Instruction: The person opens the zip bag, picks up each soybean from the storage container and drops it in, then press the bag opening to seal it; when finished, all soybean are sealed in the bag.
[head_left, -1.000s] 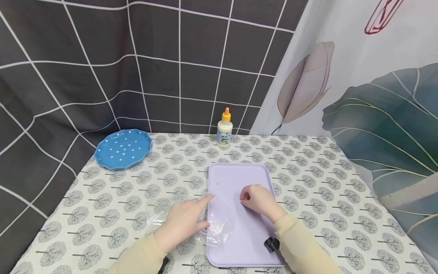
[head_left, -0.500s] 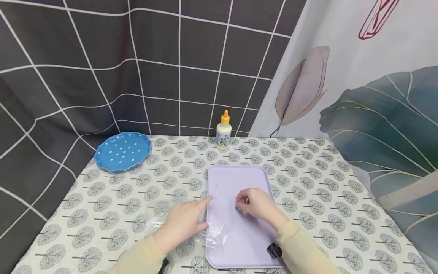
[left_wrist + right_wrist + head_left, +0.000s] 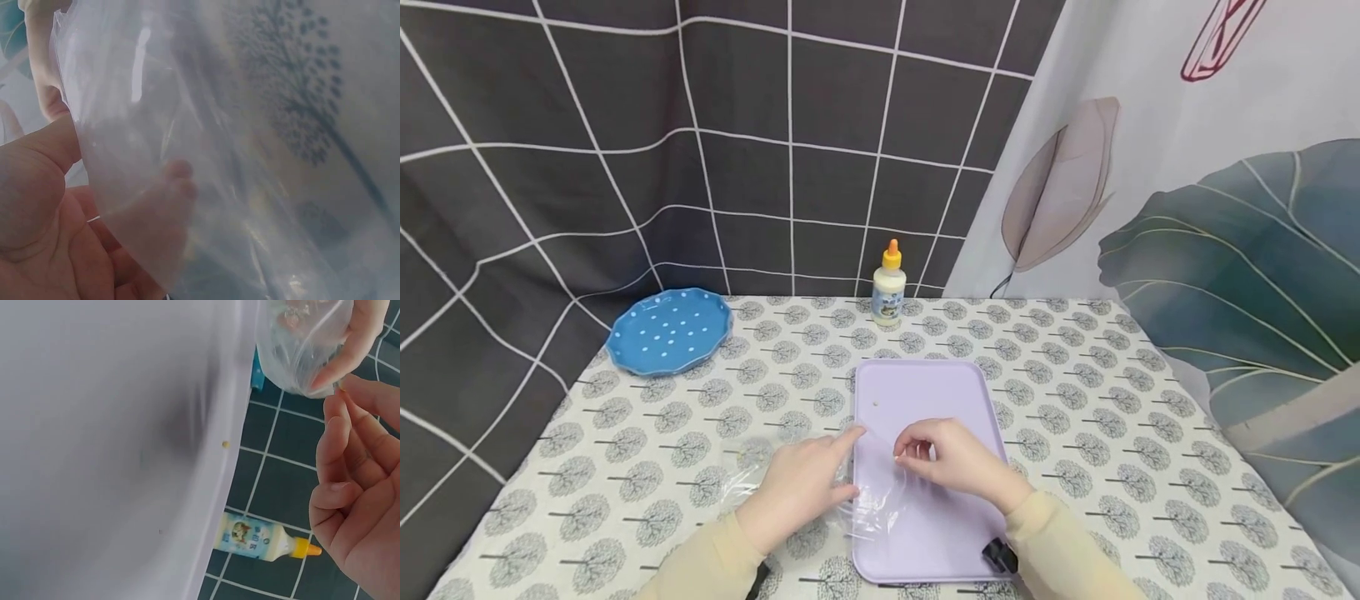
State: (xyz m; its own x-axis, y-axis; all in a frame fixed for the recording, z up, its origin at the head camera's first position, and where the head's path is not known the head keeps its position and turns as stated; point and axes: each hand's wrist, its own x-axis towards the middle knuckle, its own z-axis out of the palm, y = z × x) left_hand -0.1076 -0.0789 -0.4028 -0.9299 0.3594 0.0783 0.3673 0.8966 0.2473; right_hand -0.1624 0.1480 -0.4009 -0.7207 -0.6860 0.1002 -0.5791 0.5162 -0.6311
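Observation:
A clear plastic bag (image 3: 880, 500) lies partly on the lilac tray (image 3: 925, 383) and partly on the tablecloth. My left hand (image 3: 801, 487) holds it at its edge, thumb and index finger spread apart. Through the film, fingertips (image 3: 181, 178) of that hand show in the left wrist view. Over the tray, my right hand (image 3: 951, 454) pinches a tiny yellow piece (image 3: 341, 387) between thumb and index finger, right beside the bag's edge. Another tiny yellow piece (image 3: 876, 403) rests on the tray, near its left rim.
Behind the tray stands a small bottle (image 3: 888, 287) with a yellow cap and orange tip. A blue plate with white dots (image 3: 670, 332) sits at the back left. Dark gridded cloth (image 3: 737, 167) hangs behind the table. Tree-print cloth (image 3: 1090, 467) covers the tabletop.
My right hand has moved left across the tray, up to the bag's edge. The left hand and the bag have stayed in place.

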